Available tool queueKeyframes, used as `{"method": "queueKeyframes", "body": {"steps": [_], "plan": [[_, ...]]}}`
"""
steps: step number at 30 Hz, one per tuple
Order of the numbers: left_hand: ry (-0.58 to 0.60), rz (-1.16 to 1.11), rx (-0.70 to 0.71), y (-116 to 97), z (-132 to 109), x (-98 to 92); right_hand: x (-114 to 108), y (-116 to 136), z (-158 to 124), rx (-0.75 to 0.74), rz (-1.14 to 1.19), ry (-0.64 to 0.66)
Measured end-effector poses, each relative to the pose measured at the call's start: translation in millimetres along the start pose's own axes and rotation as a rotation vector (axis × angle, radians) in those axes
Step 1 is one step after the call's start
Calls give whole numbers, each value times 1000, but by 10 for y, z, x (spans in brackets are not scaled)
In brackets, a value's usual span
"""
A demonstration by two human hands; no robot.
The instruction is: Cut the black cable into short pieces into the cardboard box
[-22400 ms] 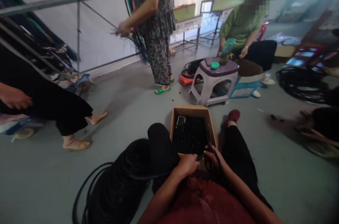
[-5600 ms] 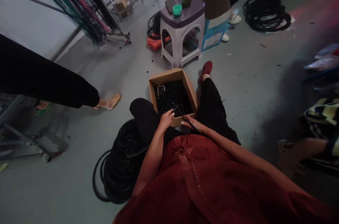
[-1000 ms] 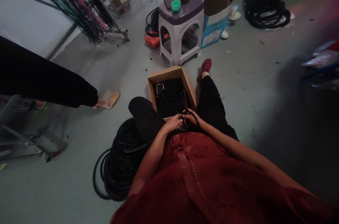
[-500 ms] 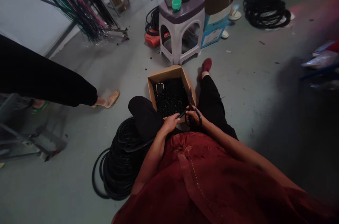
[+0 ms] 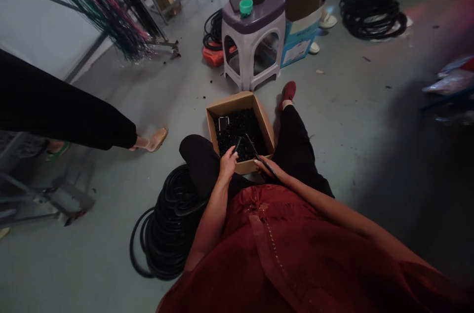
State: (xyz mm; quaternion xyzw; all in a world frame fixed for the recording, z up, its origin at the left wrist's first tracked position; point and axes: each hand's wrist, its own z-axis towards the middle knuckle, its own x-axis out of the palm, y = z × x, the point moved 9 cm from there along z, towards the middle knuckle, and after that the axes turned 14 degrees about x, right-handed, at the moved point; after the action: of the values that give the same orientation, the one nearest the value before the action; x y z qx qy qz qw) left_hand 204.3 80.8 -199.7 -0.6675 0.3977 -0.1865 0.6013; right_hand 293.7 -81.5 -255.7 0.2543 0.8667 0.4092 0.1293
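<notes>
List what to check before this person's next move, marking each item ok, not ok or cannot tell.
Scissors held in the right hand, over the box: ok.
Left hand gripping a short black piece: ok.
Cardboard box below both hands: ok.
Phone-like object lying among the black pieces in the box: not ok, probably better moved out.
Black cable coil clear of the hands: ok.
Blade sharpness: cannot tell.
</notes>
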Motion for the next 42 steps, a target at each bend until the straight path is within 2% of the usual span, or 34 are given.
{"method": "queueKeyframes", "body": {"steps": [8, 26, 42], "plan": [[12, -34, -34, -30, -22, 31, -51, -44, 63, -28, -167, -65], [235, 43, -55, -78, -102, 234, -14, -61, 108, -59, -233, -78], [224, 49, -77, -39, -84, 232, 10, 54, 40, -73, -194, -28]]}}
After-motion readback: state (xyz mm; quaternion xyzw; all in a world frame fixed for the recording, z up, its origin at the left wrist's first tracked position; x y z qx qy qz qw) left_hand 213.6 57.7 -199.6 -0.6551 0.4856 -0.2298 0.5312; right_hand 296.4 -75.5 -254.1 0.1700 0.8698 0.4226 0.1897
